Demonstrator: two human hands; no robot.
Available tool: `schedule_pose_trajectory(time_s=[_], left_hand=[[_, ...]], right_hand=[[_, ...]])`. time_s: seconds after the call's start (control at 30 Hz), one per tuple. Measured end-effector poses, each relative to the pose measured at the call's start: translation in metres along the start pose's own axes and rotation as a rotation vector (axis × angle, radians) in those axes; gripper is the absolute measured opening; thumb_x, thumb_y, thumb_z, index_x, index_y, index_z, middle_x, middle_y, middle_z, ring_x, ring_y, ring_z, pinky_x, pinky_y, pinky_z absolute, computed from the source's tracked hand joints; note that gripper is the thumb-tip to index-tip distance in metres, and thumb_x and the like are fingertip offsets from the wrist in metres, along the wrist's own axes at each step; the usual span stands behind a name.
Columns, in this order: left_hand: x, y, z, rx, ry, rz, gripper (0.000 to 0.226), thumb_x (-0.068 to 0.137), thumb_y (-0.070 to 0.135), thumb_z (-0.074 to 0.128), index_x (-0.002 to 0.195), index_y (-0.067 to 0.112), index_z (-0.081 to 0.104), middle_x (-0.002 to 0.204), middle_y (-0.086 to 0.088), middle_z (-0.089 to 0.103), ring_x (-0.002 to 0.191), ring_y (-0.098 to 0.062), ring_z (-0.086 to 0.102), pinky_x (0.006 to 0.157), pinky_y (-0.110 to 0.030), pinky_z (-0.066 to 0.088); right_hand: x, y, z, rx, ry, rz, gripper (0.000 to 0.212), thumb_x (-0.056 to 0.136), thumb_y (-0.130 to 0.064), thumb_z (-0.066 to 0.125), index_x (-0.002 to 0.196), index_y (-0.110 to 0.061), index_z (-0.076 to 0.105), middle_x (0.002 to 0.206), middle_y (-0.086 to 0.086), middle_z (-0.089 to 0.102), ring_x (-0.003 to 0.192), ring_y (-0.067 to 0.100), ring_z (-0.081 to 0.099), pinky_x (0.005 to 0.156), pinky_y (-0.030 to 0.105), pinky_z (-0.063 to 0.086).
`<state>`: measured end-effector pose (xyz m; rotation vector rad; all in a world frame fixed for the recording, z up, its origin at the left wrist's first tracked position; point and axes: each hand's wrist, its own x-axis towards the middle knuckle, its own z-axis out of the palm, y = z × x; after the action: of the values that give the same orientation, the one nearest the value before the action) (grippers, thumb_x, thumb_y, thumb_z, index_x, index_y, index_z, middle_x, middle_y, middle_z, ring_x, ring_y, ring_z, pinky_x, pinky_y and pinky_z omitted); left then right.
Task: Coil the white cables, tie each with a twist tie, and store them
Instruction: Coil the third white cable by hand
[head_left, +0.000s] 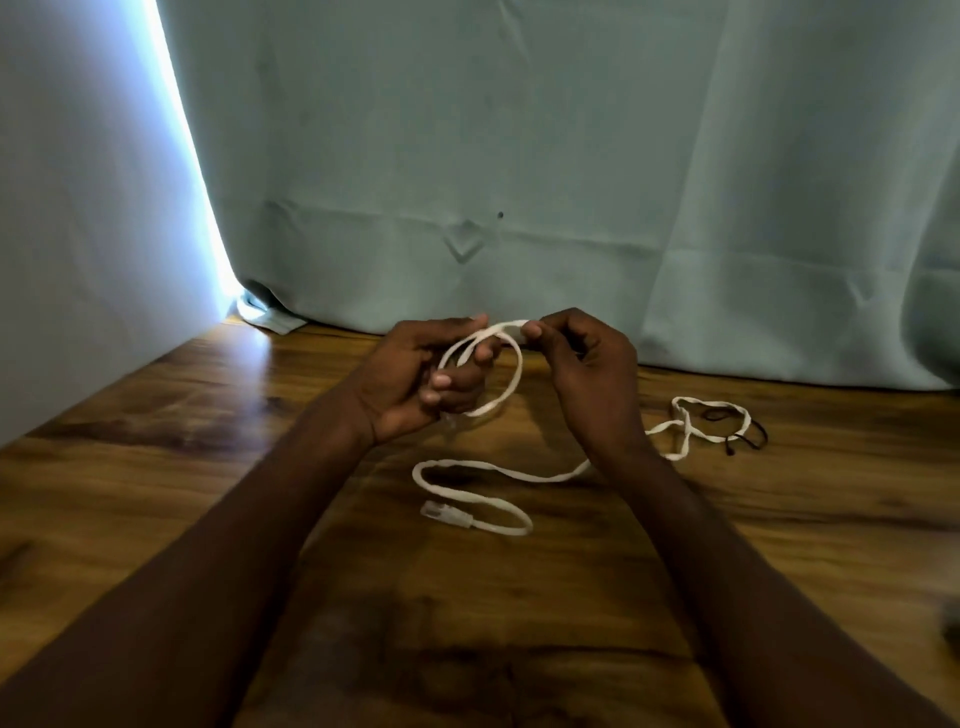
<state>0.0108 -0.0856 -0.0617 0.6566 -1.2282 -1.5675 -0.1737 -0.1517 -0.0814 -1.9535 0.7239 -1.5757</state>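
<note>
Both hands are raised above the wooden tabletop (208, 467), just in front of the pale green curtain (519, 156) that hangs along its far edge. The left hand (415, 379) is turned palm up with its fingers curled around a loop of the flat white cable (511, 384); the loop passes across those fingers and hangs down on the side of the hand away from the wall. The right hand (587, 369) pinches the top of that same loop between thumb and forefinger, with the other fingers curled loosely under it, so the two hands meet at the cable close to the curtain's hem.

The rest of the cable is uncoiled on the tabletop. From under the right wrist it snakes toward the camera, bends back on itself, and ends in a clear plug (447, 514) that lies flat on the wood, nearer the viewer than the hands. Another stretch runs away from the right wrist, out toward the far right of the curtain, and forms a loose loop there. Thin dark twist ties (748, 439) lie at that loop, touching or overlapping it; how many there are cannot be told.

At the left end of the curtain a bright strip of light (182, 156) shows between it and a pale wall (78, 208)
</note>
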Motion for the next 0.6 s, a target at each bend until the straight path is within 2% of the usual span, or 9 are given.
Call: schedule_pose_trajectory(time_s=[0.1,0.2,0.27,0.33,0.4,0.5,0.6], left_hand=[[0.005,-0.006,0.001,-0.196,-0.072,0.055,0.037,0.109,0.028,0.032,0.089,0.01,0.057,0.051,0.005,0.043,0.038,-0.007,0.038,0.047,-0.023,0.018],[0.009,-0.013,0.003,-0.299,-0.085,0.081,0.032,0.11,0.027,0.032,0.092,0.013,0.054,0.049,0.008,0.045,0.035,-0.005,0.032,0.046,-0.021,0.016],[0.009,-0.013,0.0,-0.302,-0.11,0.051,0.033,0.111,0.026,0.03,0.093,0.013,0.054,0.048,0.009,0.044,0.036,-0.006,0.023,0.043,-0.02,0.016],[0.009,-0.013,0.003,-0.212,-0.144,-0.021,0.032,0.11,0.026,0.03,0.094,0.012,0.054,0.049,0.009,0.04,0.037,-0.005,0.02,0.043,-0.02,0.016],[0.01,-0.015,0.009,-0.103,-0.161,-0.074,0.03,0.11,0.027,0.032,0.094,0.011,0.053,0.053,0.006,0.04,0.039,-0.006,0.027,0.043,-0.019,0.02],[0.013,-0.018,0.015,0.015,-0.173,-0.106,0.032,0.109,0.029,0.034,0.096,0.009,0.056,0.06,0.0,0.045,0.049,-0.01,0.042,0.049,-0.019,0.037],[0.014,-0.019,0.017,0.136,-0.084,-0.073,0.033,0.11,0.03,0.036,0.095,0.009,0.056,0.063,-0.005,0.043,0.054,-0.013,0.04,0.052,-0.023,0.038]], right_hand=[[-0.001,0.01,-0.002,-0.27,-0.105,-0.015,0.028,0.105,-0.035,0.057,0.083,-0.025,0.07,0.065,-0.015,0.061,0.064,0.004,0.058,0.062,0.029,0.04],[-0.006,0.011,0.006,-0.502,-0.202,-0.012,0.035,0.108,-0.041,0.048,0.087,-0.022,0.07,0.076,0.0,0.069,0.073,0.022,0.063,0.063,0.035,0.037],[-0.003,0.008,0.007,-0.628,-0.092,0.007,0.036,0.108,-0.042,0.046,0.094,-0.02,0.072,0.085,0.006,0.073,0.079,0.029,0.065,0.063,0.034,0.035],[0.003,0.005,0.0,-0.611,0.065,0.06,0.036,0.108,-0.044,0.046,0.095,-0.021,0.071,0.085,0.004,0.073,0.078,0.027,0.066,0.062,0.032,0.034],[0.006,0.002,-0.005,-0.569,0.162,0.09,0.037,0.107,-0.045,0.047,0.091,-0.021,0.07,0.08,0.002,0.072,0.073,0.025,0.064,0.055,0.031,0.031],[0.008,-0.001,-0.01,-0.579,0.245,0.108,0.043,0.107,-0.049,0.046,0.088,-0.019,0.07,0.076,0.001,0.069,0.069,0.021,0.06,0.051,0.023,0.028],[0.01,-0.002,-0.015,-0.569,0.281,0.1,0.046,0.106,-0.052,0.045,0.088,-0.018,0.071,0.075,0.0,0.069,0.068,0.021,0.06,0.052,0.025,0.03]])
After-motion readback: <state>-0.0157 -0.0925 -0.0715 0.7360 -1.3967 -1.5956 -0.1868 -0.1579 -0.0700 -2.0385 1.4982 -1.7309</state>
